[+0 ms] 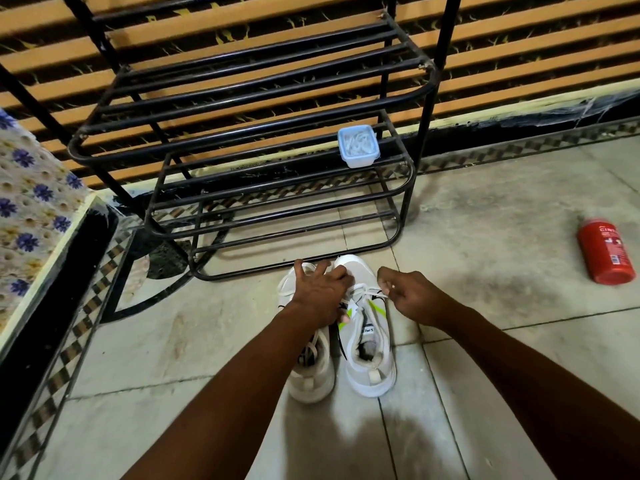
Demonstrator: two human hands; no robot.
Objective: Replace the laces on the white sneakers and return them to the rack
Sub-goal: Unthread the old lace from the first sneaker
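The fingers of the left hand were spread and bent over the front of the left sneaker, with the thumb tucked against its inner side, so the hand held the shoe down on the floor. The fingertips reached past the toe, touching the toe of the right sneaker beside it. The fingers of the right hand were curled and pinched the end of a white lace, which ran from the right sneaker's eyelets out to them. Both sneakers stood side by side, toes pointing at the foot of the black metal rack. On a rack shelf sat a pale blue container with white pieces inside. A red bottle lay on the tiles, well off to the right.
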